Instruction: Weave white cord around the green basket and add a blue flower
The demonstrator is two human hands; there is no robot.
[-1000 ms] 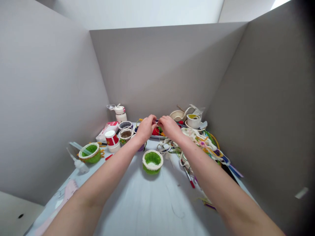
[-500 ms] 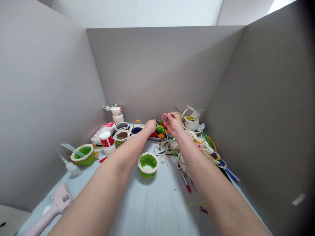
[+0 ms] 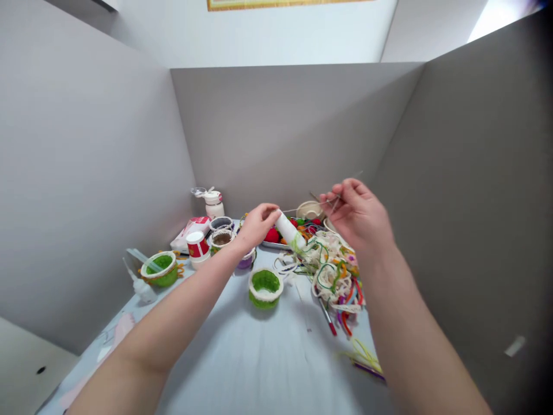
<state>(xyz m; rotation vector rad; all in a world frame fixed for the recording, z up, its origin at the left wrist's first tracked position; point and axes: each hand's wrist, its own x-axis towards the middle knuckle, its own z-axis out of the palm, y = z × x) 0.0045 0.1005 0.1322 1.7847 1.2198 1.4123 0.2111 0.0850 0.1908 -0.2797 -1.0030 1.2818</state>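
Note:
At the back middle, my left hand (image 3: 258, 225) is closed, its thumb and fingers pinching the upper end of a white cylinder (image 3: 288, 228). Light green strands show at the cylinder's lower end, by the yarn heap. Further right and higher, my right hand (image 3: 359, 210) pinches a thin white string (image 3: 329, 203). A stretch of that string runs from the cylinder's top across to the right fingers. Below my left hand stands a small green basket (image 3: 265, 288) with a white rim, touched by neither hand. Behind the cylinder lies a metal tray (image 3: 273, 246) with coloured yarn balls.
Tangled yarn (image 3: 334, 276) covers the right side, with a red-tipped pen (image 3: 328, 320) beside it. Along the left are a green bowl (image 3: 162, 274), a glue bottle (image 3: 144, 291), a red-and-white cup (image 3: 197, 248) and a white bottle (image 3: 213, 204). Grey partitions (image 3: 294, 127) enclose the table.
My hands have moved apart, the right one going right and up with the string. The white cylinder now shows in my left hand. The view has shifted slightly.

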